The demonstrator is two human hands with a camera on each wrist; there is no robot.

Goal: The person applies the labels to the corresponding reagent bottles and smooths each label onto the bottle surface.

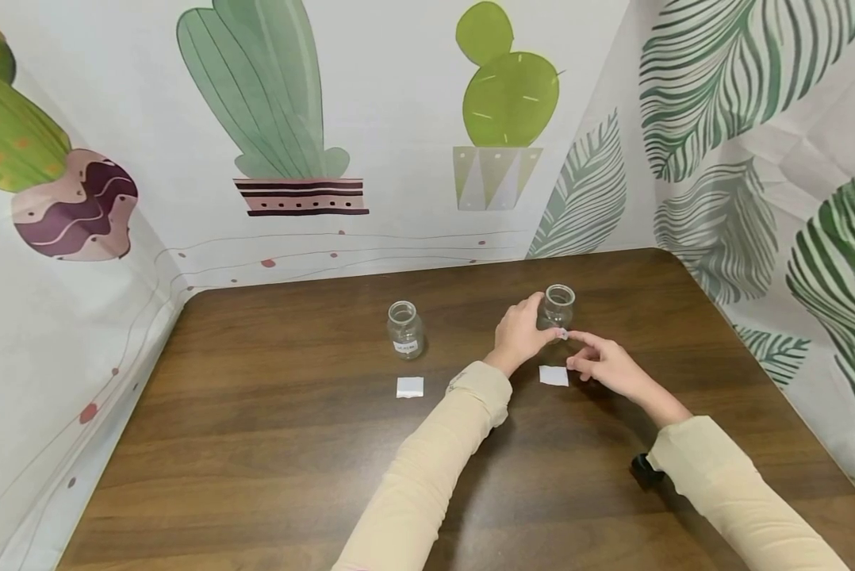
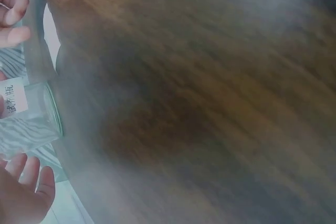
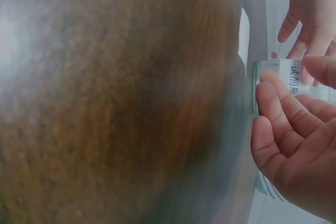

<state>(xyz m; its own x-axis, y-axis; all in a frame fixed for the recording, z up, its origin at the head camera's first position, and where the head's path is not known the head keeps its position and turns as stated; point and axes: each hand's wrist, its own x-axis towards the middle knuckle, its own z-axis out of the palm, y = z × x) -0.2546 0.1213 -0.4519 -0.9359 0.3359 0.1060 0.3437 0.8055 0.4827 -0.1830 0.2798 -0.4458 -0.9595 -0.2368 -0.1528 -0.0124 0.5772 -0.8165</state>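
Note:
A clear glass jar (image 1: 559, 297) stands upright at the right of the table. My left hand (image 1: 520, 331) holds it from the left side, its thumb on the white label (image 2: 16, 97). The label bears handwritten characters. From the right, my right hand (image 1: 609, 366) touches the label's area with an outstretched index finger. Its other fingers (image 3: 273, 106) are bent in front of the jar in the right wrist view. A second glass jar (image 1: 405, 330), labelled on its front, stands upright to the left, apart from both hands.
One white paper piece (image 1: 409, 387) lies in front of the left jar. Another white paper piece (image 1: 554, 376) lies before the right jar, near my right fingers. The brown wooden table (image 1: 270, 444) meets a patterned wall cloth (image 1: 406, 119) at the back.

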